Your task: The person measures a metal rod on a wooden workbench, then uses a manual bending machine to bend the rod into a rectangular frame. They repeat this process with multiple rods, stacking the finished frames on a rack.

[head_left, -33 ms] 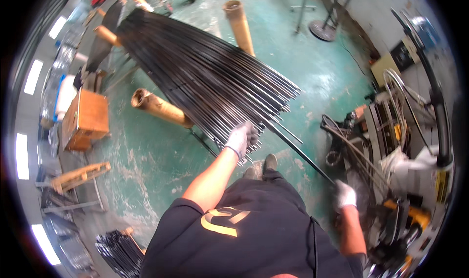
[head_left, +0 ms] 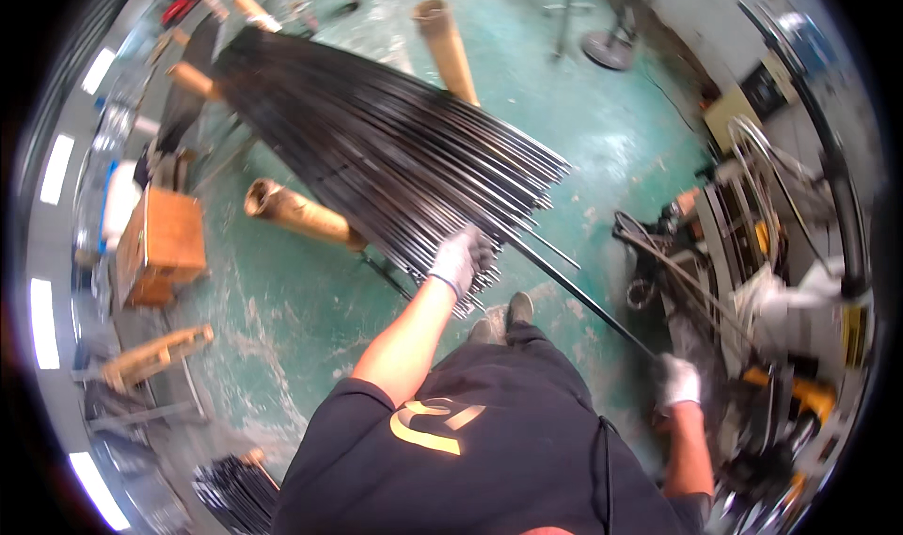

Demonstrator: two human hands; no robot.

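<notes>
A wide stack of long black metal rods (head_left: 376,149) fans out toward me, with uneven ends on the near side. One black rod (head_left: 583,295) sticks out far beyond the others, slanting down to the right. My right hand (head_left: 677,383), in a white glove, is closed round its near end. My left hand (head_left: 463,257), gloved in white with grey fingers, rests over the rod ends left of that rod. Its fingers are curled, and whatever lies beneath them is hidden. A thinner rod (head_left: 557,251) also juts from the stack.
Thick tan tubes (head_left: 301,213) stand beside the stack. Left are a brown wooden box (head_left: 169,239), a wooden-topped stand (head_left: 155,351) and a bundle of black rods (head_left: 233,493). Machinery with hoses (head_left: 752,224) lines the right side. A round-based stand (head_left: 609,50) is at the back.
My right hand has moved right and slightly down, drawing the black rod farther from the stack. My left hand stays over the rod ends. The whole view has shifted slightly.
</notes>
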